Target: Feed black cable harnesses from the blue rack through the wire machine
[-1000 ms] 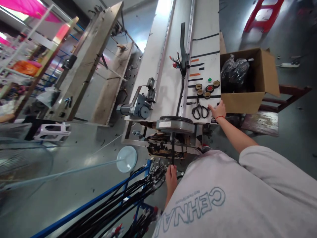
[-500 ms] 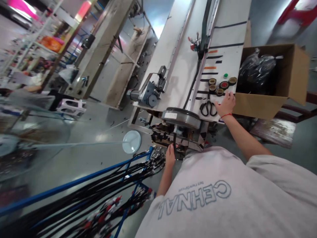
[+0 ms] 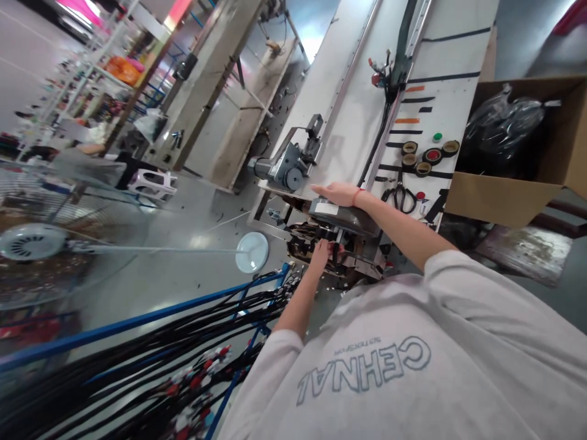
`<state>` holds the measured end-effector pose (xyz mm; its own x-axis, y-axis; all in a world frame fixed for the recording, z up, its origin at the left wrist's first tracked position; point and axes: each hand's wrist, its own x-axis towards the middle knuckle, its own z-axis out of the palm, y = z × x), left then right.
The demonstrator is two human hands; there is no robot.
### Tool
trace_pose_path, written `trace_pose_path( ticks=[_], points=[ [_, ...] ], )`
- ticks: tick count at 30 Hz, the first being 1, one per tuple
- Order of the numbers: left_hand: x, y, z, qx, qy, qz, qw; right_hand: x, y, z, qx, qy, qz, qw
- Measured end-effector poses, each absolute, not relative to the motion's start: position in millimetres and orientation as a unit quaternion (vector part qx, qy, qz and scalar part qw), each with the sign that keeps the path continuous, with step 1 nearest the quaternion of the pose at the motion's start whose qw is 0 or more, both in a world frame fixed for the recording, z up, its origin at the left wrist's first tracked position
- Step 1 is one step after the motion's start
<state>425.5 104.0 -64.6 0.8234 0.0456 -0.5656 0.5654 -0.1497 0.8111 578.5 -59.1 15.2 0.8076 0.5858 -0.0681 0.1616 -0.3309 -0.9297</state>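
Observation:
At the table's near end, my right hand (image 3: 337, 193) lies with its fingers stretched out on top of the round grey wheel (image 3: 346, 219), which bears a white label. Lower down, my left hand (image 3: 322, 249) is closed at a black part beside the wheel's axle; what its fingers hold is too small to make out. A bundle of black cable (image 3: 376, 131) runs along the white table (image 3: 348, 122) towards the wheel. Black scissors (image 3: 400, 197) and several rolls of tape (image 3: 422, 168) are on the table to the right.
An open cardboard box (image 3: 502, 198) with black plastic inside stands at the right. A small motor unit (image 3: 291, 174) is at the table's left edge. Many black cables (image 3: 183, 342) hang on a blue rack (image 3: 137, 322) at the lower left.
My right hand has moved left from beside the tape rolls onto the wheel's top. My left hand has come up closer to the axle. The view has shifted, and a black item now shows by the scissors.

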Motion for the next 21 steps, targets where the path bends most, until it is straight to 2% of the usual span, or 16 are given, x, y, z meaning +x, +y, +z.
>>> trace_pose_path(
  ticks=[2, 4, 9, 11, 13, 15, 17, 19, 21],
  points=[
    [434, 101, -58, 0.758, 0.156, -0.234, 0.589, 556, -91, -1, -0.802, -0.206, 0.179, 0.532],
    [439, 95, -49, 0.808, 0.069, -0.245, 0.531, 533, -124, -17, -0.842, -0.151, 0.161, 0.492],
    [445, 86, -27, 0.914, -0.045, -0.195, 0.354, 507, -170, -46, -0.971, 0.067, 0.075, 0.216],
    [454, 96, -18, 0.933, -0.038, -0.171, 0.314, 505, -176, -51, -0.976, 0.117, 0.086, 0.164],
    [466, 113, -10, 0.942, -0.007, -0.152, 0.298, 500, -185, -55, -0.97, 0.146, 0.118, 0.157],
    [476, 130, -3, 0.944, 0.022, -0.139, 0.3, 490, -200, -55, -0.956, 0.166, 0.164, 0.174],
    [483, 141, 1, 0.94, 0.022, -0.141, 0.31, 472, -217, -50, -0.932, 0.156, 0.228, 0.235],
    [484, 145, 3, 0.938, 0.006, -0.149, 0.312, 447, -226, -40, -0.882, 0.086, 0.275, 0.373],
    [483, 145, 5, 0.938, -0.013, -0.157, 0.31, 420, -216, -26, -0.77, -0.039, 0.32, 0.55]
  ],
)
